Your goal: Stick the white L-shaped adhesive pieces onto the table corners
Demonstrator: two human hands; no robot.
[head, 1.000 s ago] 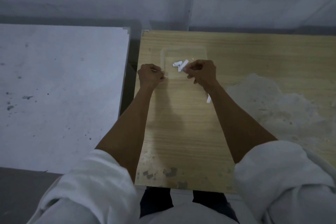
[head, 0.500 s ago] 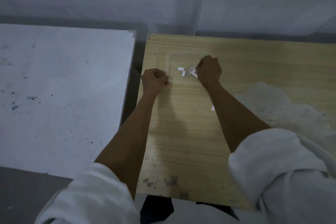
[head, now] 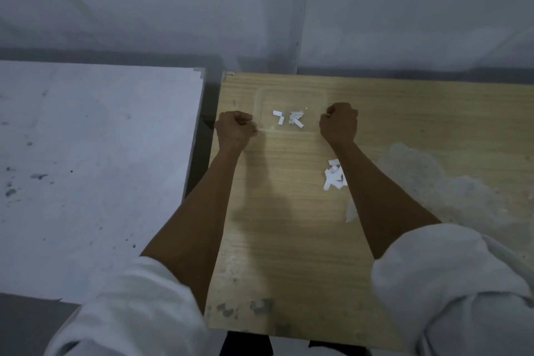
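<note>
- White L-shaped adhesive pieces (head: 281, 118): a few lie loose inside the clear tray (head: 289, 100), towards its near edge, one on its own and the others overlapping just to its right.
- The tray rests on the wooden table (head: 289, 240), which is the tray's support on all sides. The table's far left corner (head: 229, 76) is beyond the tray and to its left.
- Left hand (head: 235, 130): at the tray's near left corner, with its fingers curled tight into a fist. I cannot tell whether they pinch the tray's rim or anything else.
- Right hand (head: 338, 124): just outside the tray's right edge, its fingers also curled together. There is a small pale glint at the thumb tip, but I cannot tell whether a piece is held there.
- Handling, as a judgement: the pieces look thin, feather-light and floppy. They would probably fold or cling to skin once the sticky face is bared.
- It seems best to take one by the end of one leg with the fingertips, keep the glue side away from the pads, and seat the inner angle on the corner first.
- Overlapping pieces may lift together, so they should be separated before picking.
- A heap of white scraps (head: 333, 176) lies nearer the person than the tray, to its right. These are probably peeled backings.
</note>
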